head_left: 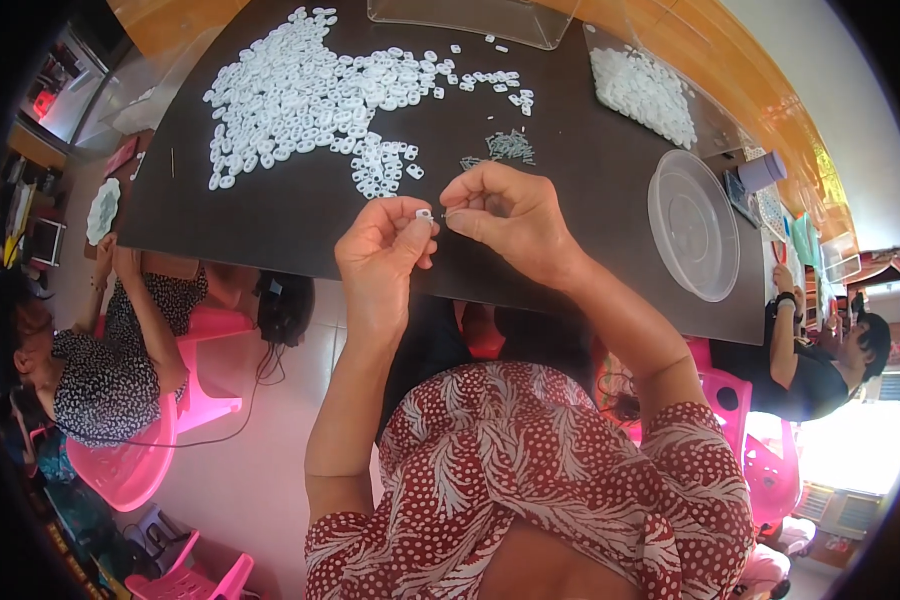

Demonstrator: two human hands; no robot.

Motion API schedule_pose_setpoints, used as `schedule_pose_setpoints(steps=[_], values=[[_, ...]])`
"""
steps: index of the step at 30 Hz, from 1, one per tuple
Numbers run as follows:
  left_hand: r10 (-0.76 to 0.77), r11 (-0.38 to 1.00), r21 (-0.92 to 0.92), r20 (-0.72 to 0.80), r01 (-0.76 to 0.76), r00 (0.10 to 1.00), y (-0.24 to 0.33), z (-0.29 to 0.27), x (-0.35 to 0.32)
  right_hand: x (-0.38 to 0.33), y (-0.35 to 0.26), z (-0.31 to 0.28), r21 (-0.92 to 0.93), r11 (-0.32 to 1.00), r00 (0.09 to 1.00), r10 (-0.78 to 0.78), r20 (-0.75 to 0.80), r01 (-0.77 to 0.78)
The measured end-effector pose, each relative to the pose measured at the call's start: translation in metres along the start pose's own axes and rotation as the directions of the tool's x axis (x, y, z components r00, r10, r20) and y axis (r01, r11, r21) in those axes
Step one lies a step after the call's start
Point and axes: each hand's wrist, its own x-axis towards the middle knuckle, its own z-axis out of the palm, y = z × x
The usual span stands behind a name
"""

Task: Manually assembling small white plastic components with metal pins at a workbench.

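My left hand is closed, pinching a small white plastic piece with a hole between thumb and finger. Close beside it, the thumb and fingertips of my right hand are pressed together. A tiny thin tip seems to show at them, too small to name. Just beyond my right hand lies a pile of short grey pins. A small cluster of white pieces is spread beyond my left hand, joining a large heap of white oval rings farther left.
The dark table carries a round clear plastic lid at right and a clear tray of white pieces behind it. Another clear container stands at the far edge. People sit on pink chairs at left and right.
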Motion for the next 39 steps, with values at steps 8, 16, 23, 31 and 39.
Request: schedule_pose_setpoints(steps=[8,16,23,31,39], values=[[0.024,1.0,0.005,0.012,-0.024,1.0,-0.003,-0.003,-0.011,-0.006,-0.005,0.008,0.0,0.999,0.999,0.032,0.044,-0.032],[0.04,0.999,-0.017,0.028,-0.039,0.999,-0.006,-0.005,-0.013,-0.007,-0.007,0.008,-0.004,0.998,0.997,0.056,0.048,-0.056],[0.061,0.998,0.005,0.028,-0.061,0.998,-0.009,-0.006,-0.016,-0.007,-0.007,0.01,-0.002,0.997,0.995,0.072,0.066,-0.073],[0.177,0.98,0.092,-0.029,-0.174,0.984,-0.017,0.001,-0.027,-0.01,-0.005,0.013,0.038,0.998,0.998,0.057,0.041,-0.058],[0.178,0.976,-0.104,-0.133,-0.193,0.975,-0.014,0.004,-0.031,-0.013,-0.006,0.028,0.116,0.992,0.998,-0.033,-0.053,0.039]])
